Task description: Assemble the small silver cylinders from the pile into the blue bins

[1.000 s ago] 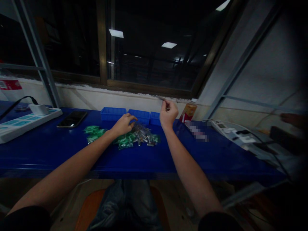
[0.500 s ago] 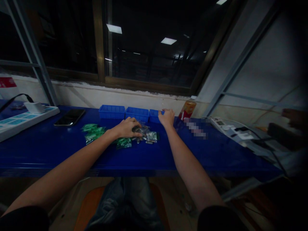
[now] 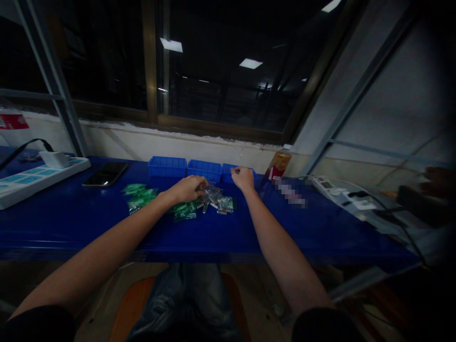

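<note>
My left hand (image 3: 189,188) is over the left side of a pile of clear plastic bags (image 3: 214,195) with small metallic-looking parts. Its fingers are bent together in a pinch; whatever is between them is too small to make out. Green bags (image 3: 140,195) lie beside and partly behind my left wrist. At the front of the right-hand blue bin (image 3: 228,171), my right hand (image 3: 244,178) has its fingers curled together, and I cannot see what they hold. It covers part of that bin. A middle blue bin (image 3: 204,169) and a left blue bin (image 3: 167,166) stand in the same row.
A phone (image 3: 105,174) lies at the left of the blue table (image 3: 228,237), near a white power strip (image 3: 46,178). A bottle with amber liquid (image 3: 278,164) stands right of the bins. Farther right are another power strip (image 3: 331,190) and cables. A window is behind.
My left hand's fingers have drawn together and lifted slightly from the bag pile, showing more of it. My right hand has come down a little at the bin, its fingers more curled.
</note>
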{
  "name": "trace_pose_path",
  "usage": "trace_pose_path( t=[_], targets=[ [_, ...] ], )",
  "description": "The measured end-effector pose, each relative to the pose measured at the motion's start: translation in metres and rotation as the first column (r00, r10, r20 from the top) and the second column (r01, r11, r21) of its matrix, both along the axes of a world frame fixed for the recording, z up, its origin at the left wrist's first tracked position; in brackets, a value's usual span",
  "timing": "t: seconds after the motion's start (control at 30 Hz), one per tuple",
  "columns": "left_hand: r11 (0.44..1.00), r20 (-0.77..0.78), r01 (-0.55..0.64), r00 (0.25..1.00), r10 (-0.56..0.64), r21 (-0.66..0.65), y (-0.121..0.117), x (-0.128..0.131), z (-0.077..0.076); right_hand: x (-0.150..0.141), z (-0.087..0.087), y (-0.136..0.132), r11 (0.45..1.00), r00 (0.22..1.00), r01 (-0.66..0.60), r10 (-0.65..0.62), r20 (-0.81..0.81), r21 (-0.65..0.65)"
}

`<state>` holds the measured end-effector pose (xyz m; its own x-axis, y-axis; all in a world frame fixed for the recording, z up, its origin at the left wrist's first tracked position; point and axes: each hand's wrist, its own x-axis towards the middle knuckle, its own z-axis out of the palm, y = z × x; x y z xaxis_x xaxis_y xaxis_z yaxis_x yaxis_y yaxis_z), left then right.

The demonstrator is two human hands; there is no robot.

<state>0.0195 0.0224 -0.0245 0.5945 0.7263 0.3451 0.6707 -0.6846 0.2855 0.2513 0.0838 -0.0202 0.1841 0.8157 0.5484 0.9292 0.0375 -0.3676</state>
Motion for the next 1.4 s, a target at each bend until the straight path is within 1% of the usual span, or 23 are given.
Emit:
trace_pose_path(
  t=[0.1,0.2,0.27,0.3,0.33,0.37,0.43,0.47,0.5,0.53,0.6,0.67,0.77,0.87,0.97,1.1,1.2,1.4],
  targets=[
    [0.997,0.01,-0.043,0.999,0.043,0.071,0.002,-0.002,0.001,0.0,0.001,-0.001,1.0,1.0,-0.018,0.018,-0.011,0.026],
    [0.985,0.059,-0.112,0.993,0.105,0.133,0.003,-0.007,0.006,-0.004,0.005,-0.003,0.995,0.998,-0.041,0.045,-0.043,0.091],
    [0.972,0.116,-0.172,0.981,0.154,0.163,0.003,-0.011,0.011,-0.012,0.009,-0.007,0.985,0.99,-0.099,0.112,-0.083,0.142],
    [0.963,0.147,-0.203,0.973,0.179,0.175,0.002,-0.013,0.013,-0.017,0.011,-0.009,0.974,0.978,-0.159,0.177,-0.107,0.162],
    [0.955,0.18,-0.233,0.963,0.2,0.184,0.002,-0.015,0.016,-0.024,0.013,-0.013,0.955,0.956,-0.239,0.263,-0.129,0.173],
    [0.948,0.212,-0.258,0.953,0.217,0.189,0.002,-0.016,0.018,-0.031,0.015,-0.017,0.923,0.918,-0.342,0.368,-0.146,0.177],
    [0.936,0.274,-0.298,0.931,0.241,0.189,0.001,-0.019,0.022,-0.048,0.016,-0.026,0.829,0.81,-0.536,0.558,-0.178,0.16],
    [0.933,0.3,-0.309,0.922,0.246,0.184,0.001,-0.02,0.023,-0.056,0.015,-0.03,0.781,0.759,-0.608,0.625,-0.181,0.143],
    [0.932,0.324,-0.315,0.913,0.247,0.179,0.001,-0.02,0.024,-0.064,0.014,-0.034,0.737,0.715,-0.665,0.674,-0.184,0.121],
    [0.931,0.345,-0.319,0.906,0.246,0.175,0.001,-0.021,0.024,-0.071,0.013,-0.038,0.707,0.685,-0.7,0.705,-0.185,0.101],
    [0.932,0.371,-0.323,0.896,0.245,0.164,0.002,-0.021,0.024,-0.08,0.012,-0.043,0.672,0.65,-0.738,0.733,-0.2,0.061],
    [0.934,0.378,-0.323,0.892,0.246,0.154,0.002,-0.021,0.023,-0.084,0.011,-0.045,0.668,0.64,-0.742,0.731,-0.239,0.057],
    [0.936,0.36,-0.321,0.898,0.253,0.145,0.002,-0.021,0.021,-0.083,0.012,-0.044,0.688,0.618,-0.713,0.706,-0.344,0.132],
    [0.952,0.289,-0.281,0.927,0.238,0.117,0.002,-0.019,0.018,-0.081,0.013,-0.04,0.712,0.56,-0.666,0.674,-0.482,0.223],
    [0.969,0.244,-0.235,0.947,0.211,0.075,0.001,-0.017,0.016,-0.08,0.013,-0.038,0.72,0.516,-0.648,0.654,-0.553,0.248],
    [0.973,0.327,-0.232,0.919,0.222,-0.008,0.0,-0.015,0.019,-0.08,0.012,-0.038,0.709,0.507,-0.665,0.658,-0.557,0.233],
    [0.968,0.369,-0.245,0.896,0.247,-0.055,-0.001,-0.015,0.021,-0.08,0.011,-0.038,0.709,0.54,-0.673,0.665,-0.516,0.21],
    [0.969,0.36,-0.248,0.904,0.229,0.006,0.001,-0.014,0.016,-0.081,0.012,-0.042,0.717,0.623,-0.663,0.688,-0.372,0.216]
  ],
)
